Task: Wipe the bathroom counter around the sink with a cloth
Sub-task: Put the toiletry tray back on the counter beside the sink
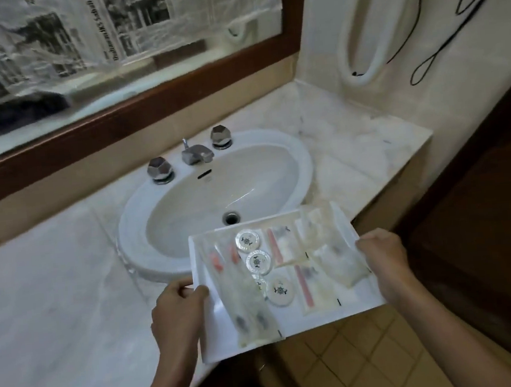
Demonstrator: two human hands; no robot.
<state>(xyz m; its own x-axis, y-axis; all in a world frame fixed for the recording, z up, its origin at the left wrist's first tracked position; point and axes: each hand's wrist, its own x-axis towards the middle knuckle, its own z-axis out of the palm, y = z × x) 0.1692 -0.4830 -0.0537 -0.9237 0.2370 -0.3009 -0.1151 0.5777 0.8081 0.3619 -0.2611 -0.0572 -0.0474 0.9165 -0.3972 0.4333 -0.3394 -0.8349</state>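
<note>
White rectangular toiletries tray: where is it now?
Head view, lower centre: the white rectangular tray, held between left hand and right hand, in front of the oval sink.

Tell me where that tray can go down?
Bare counter left of the sink, below the mirror frame, is widest. Another bare patch lies right of the sink, toward the wall. The taps crowd the sink's back rim.

The single view sits at the person's head, above the near edge of the counter (53,275), and faces forward and steeply down. It is close: the sink (304,163) fills the middle, and the left hand (178,313) and right hand (385,262) reach in from the near edge, gripping a tray (219,346). The wide lens bows the mirror (116,125) at the far side and takes in the wall (389,40) at the right and the floor (357,358) nearest.
</note>
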